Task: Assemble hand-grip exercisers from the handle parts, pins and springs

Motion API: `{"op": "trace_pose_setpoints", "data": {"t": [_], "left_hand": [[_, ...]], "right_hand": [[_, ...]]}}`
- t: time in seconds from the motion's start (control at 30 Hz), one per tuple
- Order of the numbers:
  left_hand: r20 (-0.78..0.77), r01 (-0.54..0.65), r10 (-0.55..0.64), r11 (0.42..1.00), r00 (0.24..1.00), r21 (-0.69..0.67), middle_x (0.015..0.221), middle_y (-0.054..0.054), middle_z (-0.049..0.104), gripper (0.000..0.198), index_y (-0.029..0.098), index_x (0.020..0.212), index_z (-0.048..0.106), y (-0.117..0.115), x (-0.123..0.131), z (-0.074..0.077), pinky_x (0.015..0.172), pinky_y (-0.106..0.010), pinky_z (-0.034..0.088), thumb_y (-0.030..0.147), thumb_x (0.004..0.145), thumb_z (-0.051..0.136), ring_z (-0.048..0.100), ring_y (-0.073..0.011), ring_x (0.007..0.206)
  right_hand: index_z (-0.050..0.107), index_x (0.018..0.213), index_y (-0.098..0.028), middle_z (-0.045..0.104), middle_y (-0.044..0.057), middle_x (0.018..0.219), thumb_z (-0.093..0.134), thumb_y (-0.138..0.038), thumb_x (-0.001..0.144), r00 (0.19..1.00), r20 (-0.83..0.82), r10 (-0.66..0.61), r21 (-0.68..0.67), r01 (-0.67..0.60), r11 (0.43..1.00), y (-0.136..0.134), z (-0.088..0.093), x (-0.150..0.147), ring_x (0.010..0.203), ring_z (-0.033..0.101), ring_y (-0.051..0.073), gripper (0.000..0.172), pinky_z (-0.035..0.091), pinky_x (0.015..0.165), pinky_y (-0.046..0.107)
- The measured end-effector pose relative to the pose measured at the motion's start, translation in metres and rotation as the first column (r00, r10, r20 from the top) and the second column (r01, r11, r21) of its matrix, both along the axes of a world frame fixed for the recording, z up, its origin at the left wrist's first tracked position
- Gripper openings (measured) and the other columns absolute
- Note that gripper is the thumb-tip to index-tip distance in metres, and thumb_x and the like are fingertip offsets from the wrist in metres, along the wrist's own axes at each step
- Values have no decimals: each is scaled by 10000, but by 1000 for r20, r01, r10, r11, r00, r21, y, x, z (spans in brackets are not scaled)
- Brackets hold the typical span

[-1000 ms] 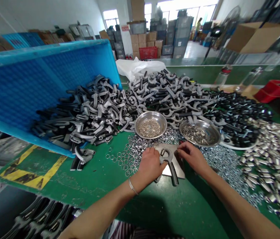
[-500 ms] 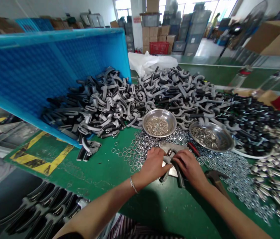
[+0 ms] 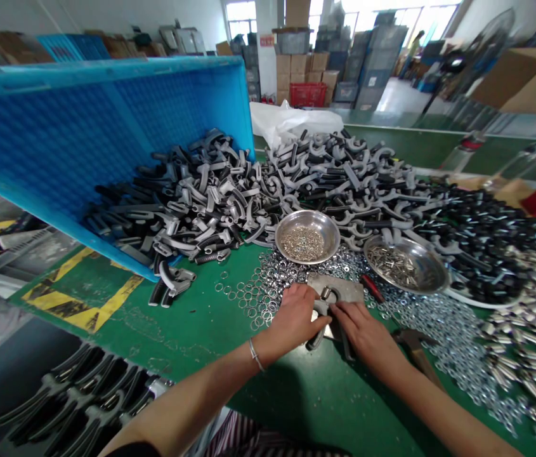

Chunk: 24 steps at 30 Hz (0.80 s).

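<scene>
Head view: green table [image 3: 191, 330] in a warehouse-type room, daylight from the far windows. Landmark is the steel bowl [image 3: 334, 228] of tiny washers. Left of it lies a blue crate [image 3: 82, 127] tipped on its side, spilling a pile of grey-black handles [image 3: 229, 197] that runs behind the bowl too. Just right of the bowl is a second bowl [image 3: 441, 279] with pins. Further right are black parts [image 3: 486, 235] and silver sleeves [image 3: 534, 317]. Loose rings [image 3: 258, 292] are scattered in front of the bowl. Far behind it are a white bag [image 3: 291, 120], stacked cardboard boxes [image 3: 310, 63] and a red crate [image 3: 307, 94]. Yellow-black tape [image 3: 82, 304] marks the table well left of the bowl. A small red sign on the pillar is too blurred to read; no other writing is legible. The hand grip [image 3: 323, 299] sits just in front of the bowl on a metal plate [image 3: 348, 291]. Its long axis runs away-to-near, with the head pointing at the bowl and the handles splaying toward the person. The left hand [image 3: 296, 317] has its fingers curled together, clamping the left handle. The right hand [image 3: 365, 330] lies over the right handle, fingers pressed together, tips at the head. A hammer [image 3: 413, 349] lies right of the hands.
</scene>
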<state>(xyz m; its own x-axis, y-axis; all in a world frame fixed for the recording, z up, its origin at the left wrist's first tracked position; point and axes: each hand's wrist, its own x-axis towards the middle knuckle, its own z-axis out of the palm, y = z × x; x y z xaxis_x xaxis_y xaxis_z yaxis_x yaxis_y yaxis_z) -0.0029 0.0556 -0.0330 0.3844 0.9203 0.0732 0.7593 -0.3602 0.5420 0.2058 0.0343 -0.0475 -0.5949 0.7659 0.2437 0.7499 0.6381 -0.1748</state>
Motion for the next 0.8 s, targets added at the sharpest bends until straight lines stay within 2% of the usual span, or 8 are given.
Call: {"op": "trace_pose_setpoints", "data": {"t": [0.1,0.23,0.37,0.47,0.57,0.67,0.73,0.8], "left_hand": [[-15,6,-6,1000,1000,9,1109,-82,582,377,193,1064,564,-1,0,0,984,-426,385,455,831,701,512,-277,1102],[-38,12,-11,999,999,29,1119,-92,580,382,179,1071,560,0,1,2,987,-429,392,450,838,695,515,-276,1103],[-62,11,-9,1000,998,30,1118,-96,586,361,176,1060,563,-1,3,3,991,-433,392,437,845,689,521,-276,1107],[-77,20,-18,999,997,27,1122,-100,592,369,171,1077,570,-6,4,4,992,-434,394,438,849,686,526,-279,1111],[-66,48,-46,998,997,29,1130,-107,605,410,168,1119,587,-5,1,9,985,-430,402,476,860,666,534,-282,1109],[-60,67,-61,992,996,104,1139,-95,624,355,199,1173,613,21,-11,24,979,-407,405,459,935,564,540,-265,1107],[-137,39,-15,984,990,174,1150,-90,633,288,215,1180,635,54,-21,36,999,-400,388,358,989,474,537,-255,1129],[-263,8,42,983,964,183,1132,-111,647,258,191,1115,675,94,-27,47,1013,-402,375,238,979,461,546,-261,1141]], "right_hand": [[492,1406,-121,619,198,1268,407,-29,870,993,119,19,70,-28,997,-9,5,2,1066,589,325,551,602,835,453],[506,1396,-110,626,200,1256,403,1,841,984,180,0,92,-17,996,-14,10,0,1024,611,329,575,605,854,474],[545,1359,-116,649,197,1176,406,-11,847,987,159,-34,61,25,998,-13,11,-7,995,623,333,541,613,827,478],[538,1358,-115,639,201,1202,393,-5,847,990,137,-31,48,24,999,-10,10,-10,999,624,321,543,601,847,476],[513,1374,-179,613,158,1263,384,-42,890,997,60,-58,-12,59,998,-15,10,7,1099,607,287,519,567,924,441],[520,1345,-212,601,155,1270,377,-170,960,977,-19,-212,-18,212,977,-46,11,51,1136,593,291,413,534,951,459],[579,1251,-205,634,175,1178,427,-302,964,937,-4,-350,13,350,937,-78,9,85,1015,624,325,339,520,909,527],[651,1032,-215,669,159,965,486,-406,930,880,33,-473,5,473,881,-110,4,113,828,646,328,272,540,780,528]]}}
